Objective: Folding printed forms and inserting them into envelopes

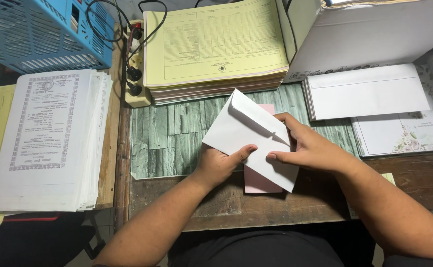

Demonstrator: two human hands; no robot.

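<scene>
Both hands hold a white envelope (248,138) just above the worktop (236,202), tilted so one corner points up towards the stack of yellow forms (216,44). The left hand (219,163) is closed on the lower left edge, with its thumb lying across the face; the right hand (308,146) pinches the right side, thumb on top and fingers curled near the flap (256,116), which stands slightly lifted. A pink slip (261,182) shows beneath the envelope (whether it lies flat on the worktop or sits partly inside the envelope cannot be told, since the envelope covers most of it). To the right lie more white envelopes (367,91) beside a floral card (409,136) and a cardboard box (369,34); to the left sit a stack of bordered white documents (48,138), a blue plastic basket (33,34) and a power strip (136,74) with cables. As a judgement, the thumbs pressing on the face could crease the paper, and the lifted flap could catch or bend if it is pushed against the pink slip's edge. A loose pinch could let the envelope slide off the worktop's near edge.
</scene>
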